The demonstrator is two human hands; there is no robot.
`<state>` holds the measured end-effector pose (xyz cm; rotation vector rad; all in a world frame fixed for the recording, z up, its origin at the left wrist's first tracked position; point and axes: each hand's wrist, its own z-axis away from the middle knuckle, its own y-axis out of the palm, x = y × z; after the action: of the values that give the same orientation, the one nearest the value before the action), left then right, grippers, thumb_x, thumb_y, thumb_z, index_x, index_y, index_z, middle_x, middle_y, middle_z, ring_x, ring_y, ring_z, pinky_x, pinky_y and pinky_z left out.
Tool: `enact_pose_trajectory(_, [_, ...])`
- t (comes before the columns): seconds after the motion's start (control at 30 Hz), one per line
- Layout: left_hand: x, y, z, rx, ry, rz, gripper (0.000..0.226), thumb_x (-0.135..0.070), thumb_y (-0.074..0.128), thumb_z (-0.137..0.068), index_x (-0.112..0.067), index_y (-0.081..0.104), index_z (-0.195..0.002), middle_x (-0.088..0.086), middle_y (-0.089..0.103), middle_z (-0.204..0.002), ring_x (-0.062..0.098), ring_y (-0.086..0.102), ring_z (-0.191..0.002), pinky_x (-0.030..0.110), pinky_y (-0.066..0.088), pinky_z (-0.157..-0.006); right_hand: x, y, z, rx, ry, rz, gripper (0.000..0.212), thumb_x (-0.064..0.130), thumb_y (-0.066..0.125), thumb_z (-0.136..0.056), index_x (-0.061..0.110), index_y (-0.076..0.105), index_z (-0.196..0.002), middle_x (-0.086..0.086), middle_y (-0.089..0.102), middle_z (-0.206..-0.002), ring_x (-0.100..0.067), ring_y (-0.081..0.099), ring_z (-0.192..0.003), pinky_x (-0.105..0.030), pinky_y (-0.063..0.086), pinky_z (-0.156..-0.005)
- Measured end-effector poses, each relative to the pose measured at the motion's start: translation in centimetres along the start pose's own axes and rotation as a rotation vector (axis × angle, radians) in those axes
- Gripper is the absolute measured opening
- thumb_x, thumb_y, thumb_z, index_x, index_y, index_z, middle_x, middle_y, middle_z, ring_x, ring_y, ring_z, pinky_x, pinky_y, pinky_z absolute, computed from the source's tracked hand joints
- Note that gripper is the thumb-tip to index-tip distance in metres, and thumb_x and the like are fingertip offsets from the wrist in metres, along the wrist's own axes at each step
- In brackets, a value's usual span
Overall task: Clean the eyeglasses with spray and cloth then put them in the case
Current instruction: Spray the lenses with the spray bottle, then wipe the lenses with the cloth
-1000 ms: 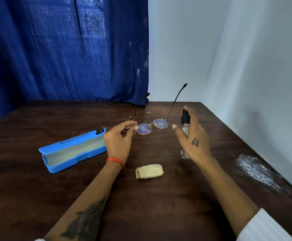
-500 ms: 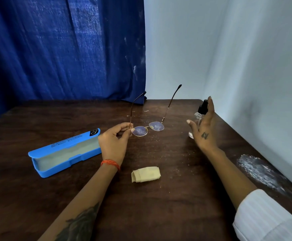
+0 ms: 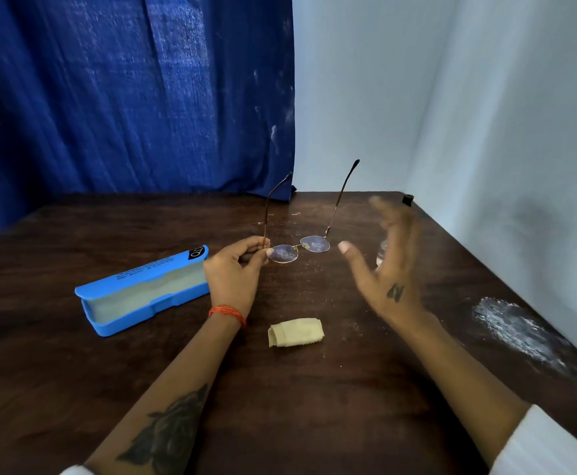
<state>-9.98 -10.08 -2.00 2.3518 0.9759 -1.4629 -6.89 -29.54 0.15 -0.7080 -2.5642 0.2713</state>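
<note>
The left hand (image 3: 235,269) pinches the eyeglasses (image 3: 299,250) at the hinge, above the desk (image 3: 349,389). The thin frame looks light and fragile, so the rim is safest. The right hand (image 3: 388,269) is spread, blurred; whether it grips the spray bottle (image 3: 382,255) behind it, I cannot tell.

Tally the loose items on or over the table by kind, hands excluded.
Eyeglasses: 1
Blue case, open: 1
Folded cloth: 1
Spray bottle, mostly hidden behind the right hand: 1
Total: 4
</note>
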Motion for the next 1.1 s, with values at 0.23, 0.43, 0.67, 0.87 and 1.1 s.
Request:
enact_pose_trajectory(0.23, [0.3, -0.3, 0.1, 0.002, -0.017, -0.004, 0.022, -0.009, 0.072, -0.075, -0.011, 0.07, -0.097, 0.005, 0.071, -0.092, 0.01, 0.067, -0.079, 0.021, 0.056, -0.073, 3.6, 0.9, 4.1, 0.948, -0.099, -0.2, 0.042, 0.024, 0.067, -0.082, 0.028, 0.057, -0.123, 0.006, 0.059, -0.121, -0.009, 0.049, -0.109, -0.03, 0.04, -0.095])
enact_pose_trajectory(0.43, [0.5, -0.3, 0.0, 0.013, -0.036, 0.014, 0.02, -0.009, 0.072, -0.075, -0.011, 0.07, -0.095, 0.007, 0.071, -0.091, 0.014, 0.068, -0.08, 0.029, 0.057, -0.075, 3.5, 1.5, 4.5, 0.95, -0.152, -0.177, 0.027, 0.012, 0.063, -0.085, 0.024, 0.068, -0.108, 0.007, 0.069, -0.107, -0.008, 0.054, -0.095, -0.022, 0.04, -0.088])
enact_pose_trajectory(0.67, [0.2, -0.4, 0.2, 0.026, -0.026, -0.012, 0.022, -0.008, 0.072, -0.075, -0.01, 0.07, -0.096, 0.007, 0.072, -0.091, 0.01, 0.068, -0.078, 0.029, 0.057, -0.077, 3.4, 1.7, 1.3, 0.365, 0.37, -0.319, 0.018, 0.008, 0.075, -0.073, 0.021, 0.067, -0.083, 0.011, 0.07, -0.082, 0.003, 0.066, -0.071, -0.007, 0.048, -0.059])
enact_pose_trajectory(0.87, [0.0, -0.4, 0.3, 0.048, 0.018, -0.038, 0.021, -0.006, 0.072, -0.075, -0.008, 0.07, -0.096, 0.006, 0.072, -0.092, 0.013, 0.067, -0.083, 0.032, 0.056, -0.08, 4.0, 5.0, -0.3, 0.274, 0.305, -0.01, 0.019, 0.01, 0.068, -0.08, 0.01, 0.071, -0.098, -0.006, 0.072, -0.102, -0.019, 0.065, -0.092, -0.024, 0.045, -0.085])
enact_pose_trajectory(1.1, [0.1, -0.5, 0.2, 0.053, 0.038, -0.065, 0.019, -0.004, 0.068, -0.077, -0.012, 0.07, -0.094, 0.004, 0.071, -0.09, 0.008, 0.064, -0.082, 0.023, 0.054, -0.079, 3.8, 6.3, 1.6, 0.52, -0.025, 0.177, 0.035, 0.008, 0.07, -0.077, 0.011, 0.065, -0.112, -0.009, 0.066, -0.114, -0.027, 0.052, -0.1, -0.023, 0.033, -0.082])
